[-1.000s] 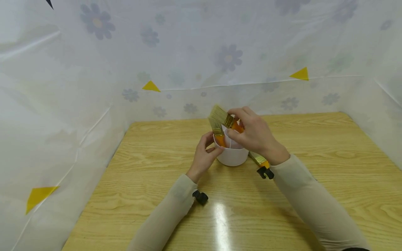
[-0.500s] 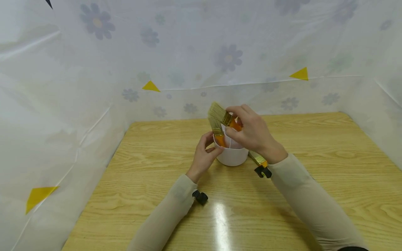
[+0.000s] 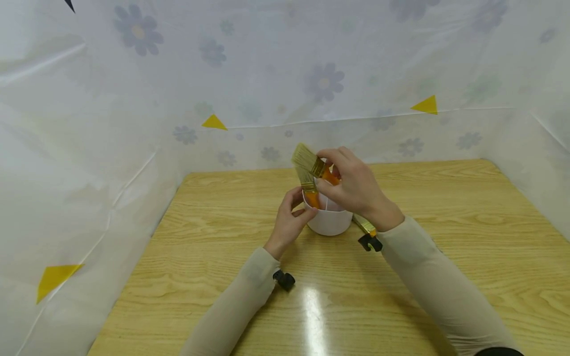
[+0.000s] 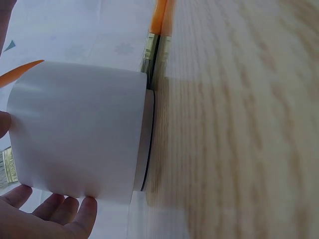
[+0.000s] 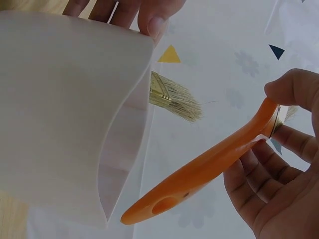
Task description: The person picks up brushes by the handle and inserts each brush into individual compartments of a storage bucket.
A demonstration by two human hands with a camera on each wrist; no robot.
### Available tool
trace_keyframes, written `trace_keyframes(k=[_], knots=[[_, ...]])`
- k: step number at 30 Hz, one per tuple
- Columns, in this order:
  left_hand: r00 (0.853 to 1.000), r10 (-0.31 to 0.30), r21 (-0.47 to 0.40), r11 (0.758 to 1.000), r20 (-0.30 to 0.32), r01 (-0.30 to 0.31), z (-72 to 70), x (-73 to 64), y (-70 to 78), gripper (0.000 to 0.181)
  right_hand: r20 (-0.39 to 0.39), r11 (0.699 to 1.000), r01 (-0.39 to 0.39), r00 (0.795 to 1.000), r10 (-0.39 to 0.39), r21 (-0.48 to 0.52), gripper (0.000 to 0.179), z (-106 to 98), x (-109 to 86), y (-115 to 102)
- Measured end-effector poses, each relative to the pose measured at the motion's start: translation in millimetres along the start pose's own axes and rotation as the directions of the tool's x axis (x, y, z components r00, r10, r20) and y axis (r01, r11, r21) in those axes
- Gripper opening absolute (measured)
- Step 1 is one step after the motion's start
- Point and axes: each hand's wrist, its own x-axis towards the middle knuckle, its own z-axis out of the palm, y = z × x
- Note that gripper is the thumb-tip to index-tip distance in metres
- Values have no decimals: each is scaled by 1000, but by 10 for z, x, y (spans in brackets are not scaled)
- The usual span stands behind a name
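Observation:
My left hand [image 3: 288,222] holds the side of a white round brush holder [image 3: 329,223], thumb and fingers along its wall. The holder stands upright on the table, with a divider showing inside. A paintbrush [image 3: 308,188] leans in it, bristles up. My right hand [image 3: 356,187] pinches a second paintbrush [image 5: 199,162] where its orange handle meets the ferrule. Its bristles point up and left, and the handle's end hangs just past the holder's rim in the right wrist view. Another paintbrush [image 3: 365,225] lies on the table right of the holder, partly hidden by my right wrist.
The wood-grain table [image 3: 213,237] stretches around the holder. A pale flowered sheet [image 3: 276,74] hangs behind and at both sides, marked with yellow triangles [image 3: 425,105]. Black wrist devices [image 3: 284,280] sit on both wrists.
My right hand has shifted slightly left and up with its paintbrush, whose bristles now sit farther left. My left hand and the holder have stayed in place.

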Motion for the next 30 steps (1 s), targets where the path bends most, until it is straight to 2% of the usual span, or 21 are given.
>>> trace_keyframes(k=[22,30], knots=[[1000,25,7,1000,9,-25,9,0,-17,59,16,1000,19,1000,-19,17,45,28,59,2],[1000,16,13,1000,2,-16,-5,-1,-11,60,10,1000,14,1000,-14,28,45,41,44,31]])
